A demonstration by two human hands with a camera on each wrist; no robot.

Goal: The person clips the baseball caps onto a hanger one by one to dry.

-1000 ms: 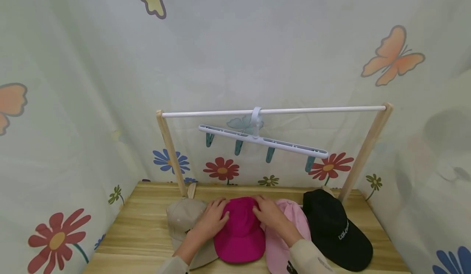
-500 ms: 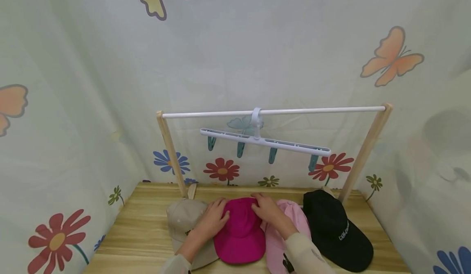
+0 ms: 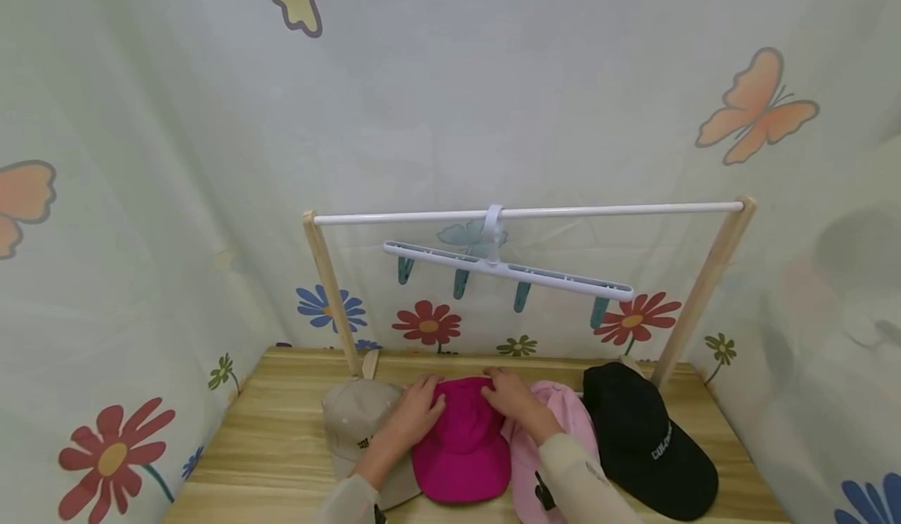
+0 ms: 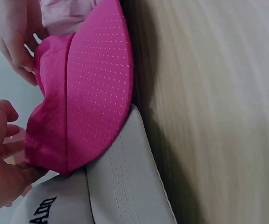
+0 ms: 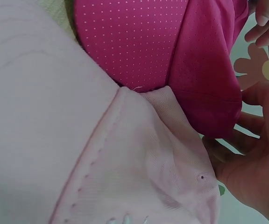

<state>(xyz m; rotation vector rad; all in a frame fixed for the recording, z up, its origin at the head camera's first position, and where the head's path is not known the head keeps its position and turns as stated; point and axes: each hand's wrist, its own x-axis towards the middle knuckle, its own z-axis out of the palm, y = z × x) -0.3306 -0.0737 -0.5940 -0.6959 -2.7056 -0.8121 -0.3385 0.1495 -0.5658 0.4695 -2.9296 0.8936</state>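
Observation:
A magenta baseball cap [image 3: 461, 442] lies on the wooden table with its brim toward me, between a beige cap [image 3: 359, 422] and a light pink cap [image 3: 556, 407]. My left hand [image 3: 415, 414] holds its left side, thumb at the crown's edge and fingers reaching toward the back. On the opposite side my right hand [image 3: 517, 400] holds the crown. In the right wrist view, the right hand's fingers [image 5: 249, 123] bend against the magenta fabric, close by the pink cap. Dark lettering shows on the beige cap [image 4: 50, 205] in the left wrist view.
A black cap [image 3: 633, 430] with white lettering lies at the right. Behind the caps stands a rack with a white rod [image 3: 619, 211] and wooden posts [image 3: 331, 289]. A white hanger [image 3: 528, 272] with several teal clips [image 3: 522, 297] hangs from the rod.
Both hands stay at the magenta cap with only slight shifts of the fingers. The hanger sways a little on the rod, and the head view has shifted slightly.

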